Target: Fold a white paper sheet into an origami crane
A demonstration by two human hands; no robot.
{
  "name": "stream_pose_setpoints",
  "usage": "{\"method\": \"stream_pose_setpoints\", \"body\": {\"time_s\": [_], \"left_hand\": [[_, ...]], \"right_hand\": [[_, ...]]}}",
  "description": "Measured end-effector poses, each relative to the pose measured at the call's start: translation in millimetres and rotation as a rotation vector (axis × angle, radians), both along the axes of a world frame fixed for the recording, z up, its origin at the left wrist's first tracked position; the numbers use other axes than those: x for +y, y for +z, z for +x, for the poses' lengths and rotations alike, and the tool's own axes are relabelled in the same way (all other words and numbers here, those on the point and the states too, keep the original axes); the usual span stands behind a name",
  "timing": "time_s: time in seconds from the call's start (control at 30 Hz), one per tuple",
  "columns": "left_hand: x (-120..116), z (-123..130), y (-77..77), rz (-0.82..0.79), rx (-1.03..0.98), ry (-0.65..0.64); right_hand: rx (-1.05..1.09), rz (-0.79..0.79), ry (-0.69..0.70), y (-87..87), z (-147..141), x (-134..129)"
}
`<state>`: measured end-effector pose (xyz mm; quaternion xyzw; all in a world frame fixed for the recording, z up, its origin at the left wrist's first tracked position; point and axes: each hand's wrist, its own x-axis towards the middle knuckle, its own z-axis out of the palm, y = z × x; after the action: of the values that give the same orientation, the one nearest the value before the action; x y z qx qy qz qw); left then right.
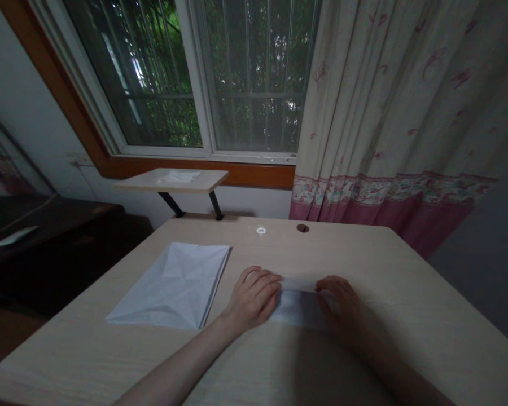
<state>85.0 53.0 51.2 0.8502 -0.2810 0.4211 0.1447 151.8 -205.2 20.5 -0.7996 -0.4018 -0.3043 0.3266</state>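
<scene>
One folded white sheet (300,309) lies on the worktop (254,361) between left hand (254,296) and right hand (341,309), both at its ends — whether either grip pinches it, I cannot tell.

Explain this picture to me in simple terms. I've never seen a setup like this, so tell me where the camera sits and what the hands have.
There is no machine here: a person works with bare hands. The single picture comes from a camera worn on the head, looking forward and down. On the pale desk, a small white strip lies between the two hands: the left hand is at its left end, the right hand at its right. How firmly they grip is unclear. Left of them lies a larger, creased white sheet. Behind, a raised shelf carries another white piece, with a window beyond.
</scene>
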Motion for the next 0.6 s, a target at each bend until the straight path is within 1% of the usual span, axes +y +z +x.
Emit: {"method": "stream_pose_setpoints", "body": {"time_s": [0.17, 0.27, 0.4, 0.5, 0.6], "left_hand": [[0, -5, 1.6, 0.018, -0.119, 0.096], [0, -6, 3.5, -0.024, -0.157, 0.12], [2, -2, 3.0, -0.082, -0.177, 0.112], [4, 3, 0.4, -0.104, -0.198, 0.096], [6, 5, -1.6, -0.076, -0.214, 0.163]], "right_hand": [[0.012, 0.144, 0.001, 7.3, -5, 2], [0.064, 0.219, -0.014, 9.1, -9, 2], [0.165, 0.269, -0.11, 2.6, -9, 0], [0.174, 0.314, -0.143, -4.5, -4, 2], [0.163, 0.345, -0.152, -9.4, 3, 6]]}}
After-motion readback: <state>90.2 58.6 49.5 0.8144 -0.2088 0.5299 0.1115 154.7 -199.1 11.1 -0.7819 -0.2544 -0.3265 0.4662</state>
